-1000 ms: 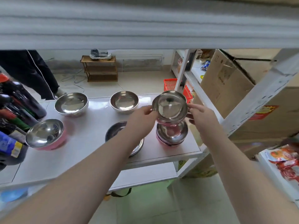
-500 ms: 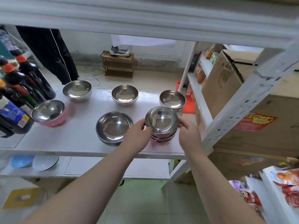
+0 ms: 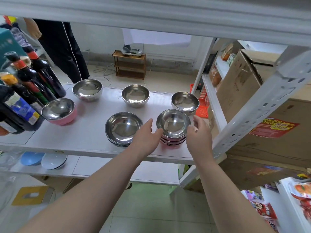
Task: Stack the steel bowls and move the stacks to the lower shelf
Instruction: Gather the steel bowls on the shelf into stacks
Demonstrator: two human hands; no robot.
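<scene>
A stack of pink-sided steel bowls point(image 3: 173, 126) stands near the front right of the white shelf point(image 3: 80, 138). My left hand point(image 3: 148, 137) hovers just left of it, fingers spread, holding nothing. My right hand point(image 3: 199, 133) is at its right side, fingers loose and apart. To the left sits a low stack of wide steel bowls point(image 3: 123, 127). Single bowls stand behind: one at back right point(image 3: 185, 102), one at back middle point(image 3: 135, 95), one at back left point(image 3: 87, 89). A pink-sided bowl point(image 3: 58, 111) sits at the left.
Dark bottles point(image 3: 25, 91) crowd the shelf's left end. The lower shelf point(image 3: 87, 169) holds a blue bowl point(image 3: 32, 158) and a white bowl point(image 3: 53, 161). A white upright post point(image 3: 259, 105) and cardboard boxes point(image 3: 252, 84) stand at the right. A person stands behind the shelf.
The bowl I held in both hands came down onto the pink-sided stack. Both hands have since let go and opened beside it. The view tilted downward.
</scene>
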